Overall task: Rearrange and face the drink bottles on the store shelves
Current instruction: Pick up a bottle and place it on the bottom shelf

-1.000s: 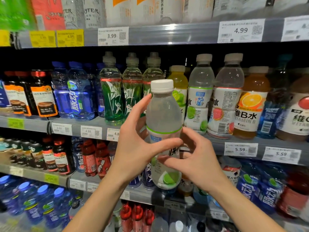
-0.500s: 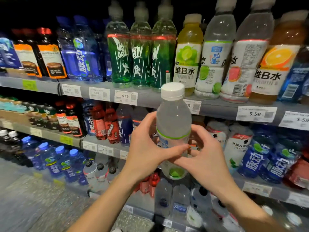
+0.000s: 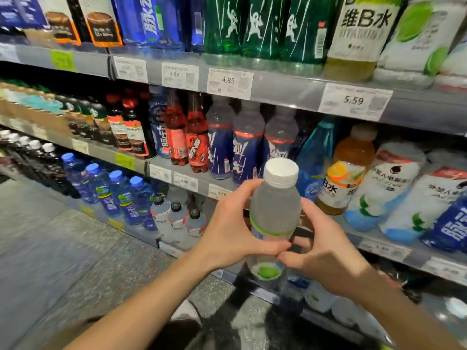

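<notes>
I hold a clear drink bottle (image 3: 276,213) with a white cap, a green band and a lime picture near its base, upright in front of the shelves. My left hand (image 3: 231,232) wraps its label from the left, thumb across the front. My right hand (image 3: 326,251) grips it from the right, and both thumbs meet low on the bottle. The bottle's label is mostly hidden by my fingers. Behind it, on the middle shelf (image 3: 374,245), stand blue-labelled bottles (image 3: 246,147), an orange vitamin drink (image 3: 346,170) and white-wrapped bottles (image 3: 389,183).
The upper shelf (image 3: 285,89) carries green bottles (image 3: 262,26) and price tags. Red bottles (image 3: 197,140) and dark coffee bottles (image 3: 131,127) stand left on the middle shelf. Blue-capped water bottles (image 3: 118,195) fill the bottom shelf. Speckled floor (image 3: 63,261) lies at lower left.
My view has dropped from the upper shelves to the middle and bottom ones. Both hands have kept their grip on the clear bottle and lowered it with the view.
</notes>
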The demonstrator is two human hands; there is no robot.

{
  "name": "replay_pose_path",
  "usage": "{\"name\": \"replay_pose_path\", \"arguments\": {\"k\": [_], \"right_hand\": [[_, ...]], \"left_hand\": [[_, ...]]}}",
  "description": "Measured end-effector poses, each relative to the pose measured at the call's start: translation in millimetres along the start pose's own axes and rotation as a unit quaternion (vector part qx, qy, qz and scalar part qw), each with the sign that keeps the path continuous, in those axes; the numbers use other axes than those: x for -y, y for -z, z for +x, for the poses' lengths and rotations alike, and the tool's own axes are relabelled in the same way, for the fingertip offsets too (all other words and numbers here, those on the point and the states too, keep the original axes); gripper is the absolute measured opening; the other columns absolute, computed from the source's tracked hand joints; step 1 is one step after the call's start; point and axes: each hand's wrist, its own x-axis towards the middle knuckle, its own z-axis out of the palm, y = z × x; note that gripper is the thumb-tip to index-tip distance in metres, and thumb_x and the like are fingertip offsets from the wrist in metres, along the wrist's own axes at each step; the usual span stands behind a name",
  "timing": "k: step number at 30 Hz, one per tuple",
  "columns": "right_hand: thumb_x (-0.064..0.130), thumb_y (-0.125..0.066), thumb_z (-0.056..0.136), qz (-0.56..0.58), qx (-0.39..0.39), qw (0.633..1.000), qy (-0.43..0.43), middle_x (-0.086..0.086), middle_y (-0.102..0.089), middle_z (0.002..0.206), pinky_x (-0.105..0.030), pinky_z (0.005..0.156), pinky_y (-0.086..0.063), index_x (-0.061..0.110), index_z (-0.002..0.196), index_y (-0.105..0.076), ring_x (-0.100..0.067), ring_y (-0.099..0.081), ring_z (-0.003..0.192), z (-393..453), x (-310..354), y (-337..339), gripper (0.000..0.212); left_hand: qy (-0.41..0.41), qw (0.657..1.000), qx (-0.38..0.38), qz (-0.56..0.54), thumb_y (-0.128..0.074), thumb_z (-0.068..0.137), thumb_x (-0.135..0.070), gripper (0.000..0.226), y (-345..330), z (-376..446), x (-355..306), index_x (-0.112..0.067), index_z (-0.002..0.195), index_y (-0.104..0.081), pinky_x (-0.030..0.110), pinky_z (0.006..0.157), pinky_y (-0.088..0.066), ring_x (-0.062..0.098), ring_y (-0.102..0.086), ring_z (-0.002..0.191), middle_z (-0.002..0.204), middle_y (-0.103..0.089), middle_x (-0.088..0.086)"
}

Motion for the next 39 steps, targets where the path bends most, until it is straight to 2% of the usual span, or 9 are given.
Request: {"name": "replay_pose_path", "arguments": {"k": [3,9,13,16,19,25,29,34,39], "right_hand": [[-0.004,-0.074,0.07,0.006,0.011,1.0,-0.002,0.032,-0.063,0.116,-0.02,0.085,-0.055,0.047,0.127,-0.047,0.007,-0.06,0.114,7,-5,0,0.081],[0.032,-0.073,0.076,-0.017,-0.067,0.994,0.08,0.014,-0.064,0.118,-0.014,0.081,-0.053,0.037,0.124,-0.06,-0.003,-0.058,0.115,28,8,-10,0.05],[0.048,-0.068,0.078,-0.162,-0.098,0.974,0.126,0.011,-0.062,0.095,-0.022,0.067,-0.052,0.038,0.111,-0.064,-0.014,-0.061,0.09,49,7,-20,0.034],[0.061,-0.074,0.073,-0.207,-0.049,0.968,0.136,0.017,-0.06,0.078,-0.018,0.059,-0.045,0.039,0.105,-0.061,-0.009,-0.057,0.073,63,7,-32,0.041],[0.058,-0.077,0.073,-0.216,-0.033,0.963,0.158,0.03,-0.057,0.072,-0.008,0.057,-0.039,0.027,0.096,-0.062,0.002,-0.055,0.067,76,-1,-46,0.042],[0.049,-0.067,0.082,-0.244,-0.107,0.939,0.216,0.018,-0.052,0.068,-0.008,0.055,-0.037,0.017,0.089,-0.064,-0.005,-0.051,0.064,96,-36,-75,0.033],[0.052,-0.063,0.083,-0.228,-0.12,0.949,0.18,0.01,-0.053,0.065,-0.006,0.054,-0.035,0.013,0.089,-0.065,-0.013,-0.048,0.06,106,-53,-91,0.039],[0.06,-0.068,0.079,-0.244,-0.132,0.955,0.102,0.014,-0.051,0.06,-0.012,0.048,-0.035,0.019,0.088,-0.063,0.003,-0.053,0.057,119,-67,-103,0.043],[0.053,-0.074,0.075,-0.255,-0.115,0.96,0.005,0.016,-0.056,0.062,-0.01,0.054,-0.035,0.03,0.088,-0.055,0.005,-0.054,0.063,128,-76,-107,0.033]], "left_hand": [[0.006,1.0,0.005,0.017,-0.098,0.057,-0.022,0.081,2,1,21,-0.019,0.126,-0.056,0.035,0.086,-0.054,0.008,-0.064,0.107,0.115,-0.067,-0.012],[0.047,0.998,0.013,0.031,-0.097,0.055,-0.02,0.082,5,0,55,-0.025,0.126,-0.055,0.037,0.089,-0.053,0.006,-0.063,0.108,0.116,-0.067,-0.014],[0.068,0.997,0.024,0.04,-0.097,0.055,-0.021,0.082,11,-6,73,-0.026,0.125,-0.054,0.036,0.087,-0.053,0.007,-0.062,0.107,0.115,-0.066,-0.013],[0.081,0.996,0.027,0.024,-0.096,0.056,-0.017,0.083,16,-10,89,-0.025,0.127,-0.053,0.037,0.085,-0.053,0.011,-0.064,0.104,0.115,-0.066,-0.01],[0.085,0.995,0.043,0.042,-0.095,0.057,-0.018,0.083,21,-15,103,-0.026,0.128,-0.052,0.032,0.087,-0.051,0.005,-0.061,0.105,0.118,-0.064,-0.011],[0.069,0.992,0.107,0.024,-0.098,0.055,-0.03,0.097,42,-19,142,-0.018,0.14,-0.052,0.027,0.102,-0.047,0.004,-0.055,0.124,0.135,-0.06,-0.009],[0.114,0.972,0.143,0.149,-0.093,0.052,-0.046,0.101,71,-18,174,-0.024,0.142,-0.052,0.011,0.089,-0.038,-0.002,-0.05,0.107,0.128,-0.058,-0.011],[0.195,0.919,0.12,0.321,-0.074,0.077,-0.057,0.074,83,-19,203,-0.028,0.141,-0.051,0.025,0.077,-0.037,0.012,-0.055,0.111,0.134,-0.047,-0.011],[0.243,0.873,0.154,0.393,-0.063,0.095,-0.034,0.068,71,-10,215,-0.032,0.153,-0.027,0.041,0.082,-0.05,0.029,-0.053,0.125,0.157,-0.02,-0.005]]}}
